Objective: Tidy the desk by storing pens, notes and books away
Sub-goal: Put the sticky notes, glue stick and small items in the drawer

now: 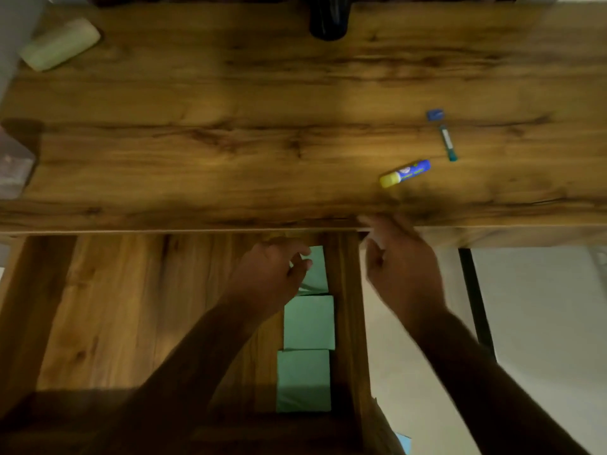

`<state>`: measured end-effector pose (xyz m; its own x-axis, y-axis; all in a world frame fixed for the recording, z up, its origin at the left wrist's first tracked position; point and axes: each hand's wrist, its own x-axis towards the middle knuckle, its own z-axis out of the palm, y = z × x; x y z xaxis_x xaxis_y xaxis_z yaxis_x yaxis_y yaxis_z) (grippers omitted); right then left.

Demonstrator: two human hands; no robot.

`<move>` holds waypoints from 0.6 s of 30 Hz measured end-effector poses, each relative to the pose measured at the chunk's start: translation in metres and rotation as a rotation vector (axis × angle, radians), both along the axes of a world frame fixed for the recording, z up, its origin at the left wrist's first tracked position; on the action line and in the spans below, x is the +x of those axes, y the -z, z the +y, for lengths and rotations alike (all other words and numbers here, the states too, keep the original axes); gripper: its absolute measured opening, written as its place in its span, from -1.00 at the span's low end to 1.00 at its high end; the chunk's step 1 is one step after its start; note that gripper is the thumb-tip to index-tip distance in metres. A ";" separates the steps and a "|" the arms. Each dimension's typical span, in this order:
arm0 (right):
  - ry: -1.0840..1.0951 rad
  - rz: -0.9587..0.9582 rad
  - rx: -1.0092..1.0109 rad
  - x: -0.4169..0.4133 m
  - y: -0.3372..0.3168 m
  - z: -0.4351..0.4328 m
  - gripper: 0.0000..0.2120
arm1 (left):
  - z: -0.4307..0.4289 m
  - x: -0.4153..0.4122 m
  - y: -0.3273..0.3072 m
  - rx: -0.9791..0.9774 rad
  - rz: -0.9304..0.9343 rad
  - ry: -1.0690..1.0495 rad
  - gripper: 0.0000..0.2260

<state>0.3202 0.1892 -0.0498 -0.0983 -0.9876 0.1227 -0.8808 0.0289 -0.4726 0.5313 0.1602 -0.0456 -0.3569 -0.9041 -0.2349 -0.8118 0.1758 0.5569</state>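
The drawer (pixel 345 310) under the wooden desk (pixel 230 126) stands pulled out. Along its right side lie three green note pads in a row: a near pad (pixel 303 380), a middle pad (pixel 309 323) and a far pad (pixel 316 270), which looks tilted. My left hand (pixel 267 274) is inside the drawer, its fingers curled on the far pad's left edge and covering part of it. My right hand (pixel 399 264) hovers at the desk's front edge, just right of the drawer, fingers spread and holding nothing. It is blurred.
On the desk's right part lie a blue and yellow glue stick (pixel 405 173), a teal pen-like tube (pixel 448 142) and a small blue sharpener (pixel 435 114). A pale green case (pixel 60 44) is far left, a dark cup (pixel 328 18) at the back, a box (pixel 14 165) at the left edge.
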 end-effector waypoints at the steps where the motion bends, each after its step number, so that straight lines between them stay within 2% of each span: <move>1: 0.101 -0.026 -0.037 -0.015 -0.001 -0.007 -0.57 | -0.003 -0.010 -0.010 -0.028 0.033 0.026 -0.80; 3: 0.224 -0.027 -0.077 -0.042 -0.001 -0.022 -0.57 | -0.011 -0.031 -0.023 -0.083 0.110 0.060 -0.83; 6: 0.228 0.024 -0.102 -0.070 0.000 -0.041 -0.56 | -0.025 -0.067 -0.027 -0.137 0.169 0.093 -0.85; 8: 0.191 0.063 -0.070 -0.075 0.002 -0.052 -0.53 | -0.035 -0.084 -0.025 -0.175 0.194 0.091 -0.80; 14: 0.144 0.016 0.007 -0.105 0.002 -0.064 -0.45 | -0.068 -0.158 -0.011 -0.257 0.007 0.143 -0.54; 16: 0.124 -0.002 0.072 -0.114 0.004 -0.067 -0.46 | -0.075 -0.178 -0.004 -0.233 -0.057 0.168 -0.52; 18: 0.079 0.022 0.142 -0.119 0.004 -0.068 -0.55 | -0.078 -0.192 0.002 -0.218 -0.111 0.184 -0.57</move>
<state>0.2008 0.1208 -0.0536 -0.1757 -0.9843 -0.0143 -0.8830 0.1640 -0.4398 0.3388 0.0823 -0.0472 -0.5021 -0.8601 -0.0895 -0.8092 0.4308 0.3995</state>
